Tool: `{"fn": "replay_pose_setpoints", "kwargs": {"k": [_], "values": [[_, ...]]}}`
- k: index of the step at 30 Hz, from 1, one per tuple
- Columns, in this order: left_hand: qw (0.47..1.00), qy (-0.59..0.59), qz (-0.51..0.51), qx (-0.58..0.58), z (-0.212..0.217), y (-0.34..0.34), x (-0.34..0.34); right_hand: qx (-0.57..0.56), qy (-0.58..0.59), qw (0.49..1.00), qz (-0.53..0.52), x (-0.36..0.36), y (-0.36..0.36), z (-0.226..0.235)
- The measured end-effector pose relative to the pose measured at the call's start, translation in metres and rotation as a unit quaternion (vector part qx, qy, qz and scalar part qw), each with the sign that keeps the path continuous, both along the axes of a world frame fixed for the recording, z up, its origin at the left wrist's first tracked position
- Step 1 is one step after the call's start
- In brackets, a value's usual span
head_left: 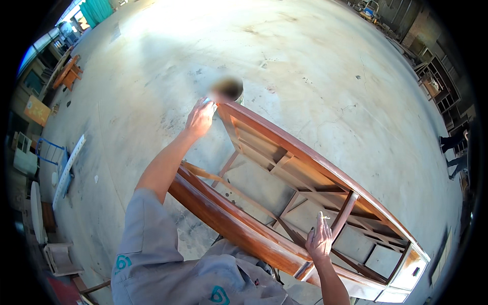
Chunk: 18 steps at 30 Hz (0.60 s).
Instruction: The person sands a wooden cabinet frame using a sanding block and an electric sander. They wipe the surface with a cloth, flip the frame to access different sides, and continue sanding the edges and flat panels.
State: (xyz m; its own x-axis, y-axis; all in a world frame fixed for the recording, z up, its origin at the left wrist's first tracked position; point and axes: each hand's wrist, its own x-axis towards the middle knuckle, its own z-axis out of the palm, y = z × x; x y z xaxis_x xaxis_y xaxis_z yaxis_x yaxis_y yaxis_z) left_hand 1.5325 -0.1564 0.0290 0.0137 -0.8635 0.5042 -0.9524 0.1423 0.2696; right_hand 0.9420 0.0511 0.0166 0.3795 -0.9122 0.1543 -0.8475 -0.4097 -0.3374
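A long reddish-brown wooden furniture frame with a glossy curved near side stands before me; its slatted inside is open to view. At its far left corner, my left hand is closed, fingertips on a small pale-blue piece too small to name. My right hand is over the near rail, next to a round wooden crossbar. Between its fingers is what looks like a cigarette; whether the palm touches the wood I cannot tell.
A blurred, dark round thing stands just beyond the far left corner. On the left are a long white strip, a blue metal frame and an orange wooden piece. Another person's legs show at the far right, near stacked furniture.
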Motion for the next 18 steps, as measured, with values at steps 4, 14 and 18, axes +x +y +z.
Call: {"fn": "replay_pose_setpoints", "kwargs": {"k": [4, 14, 18], "values": [[0.996, 0.03, -0.067, -0.04, -0.023, -0.027, 0.034, 0.006, 0.035, 0.999, -0.027, 0.008, -0.004, 0.005], [0.985, 0.048, -0.164, -0.023, -0.004, -0.024, 0.018, 0.027, 0.049, 0.998, -0.021, 0.022, -0.001, 0.011], [0.986, 0.034, -0.161, 0.008, -0.001, -0.046, 0.023, 0.007, 0.012, 0.999, -0.038, 0.025, -0.001, 0.011]]}}
